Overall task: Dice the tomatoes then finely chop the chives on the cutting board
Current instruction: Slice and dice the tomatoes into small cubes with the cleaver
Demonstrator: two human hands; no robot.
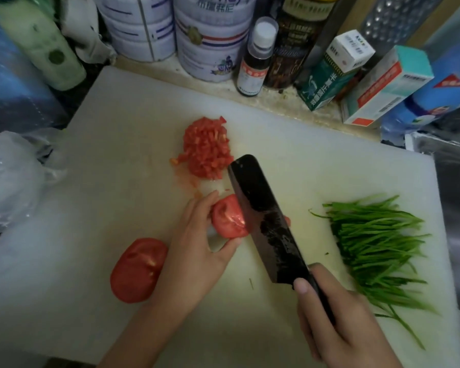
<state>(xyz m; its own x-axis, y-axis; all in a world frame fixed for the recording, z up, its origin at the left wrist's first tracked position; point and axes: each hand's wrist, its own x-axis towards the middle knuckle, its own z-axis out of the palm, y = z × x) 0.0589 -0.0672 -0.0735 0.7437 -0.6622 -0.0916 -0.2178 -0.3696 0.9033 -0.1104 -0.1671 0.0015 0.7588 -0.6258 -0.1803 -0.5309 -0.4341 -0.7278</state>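
One tomato piece (227, 221) within left grip (197, 243), against cleaver (266, 213).

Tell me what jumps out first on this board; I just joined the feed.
The dark cleaver, gripped by the right hand, slants across the middle of the white cutting board, blade against a tomato piece that the left hand holds. A heap of diced tomato sits beyond it, a tomato half lies near left, and uncut chives lie at right.
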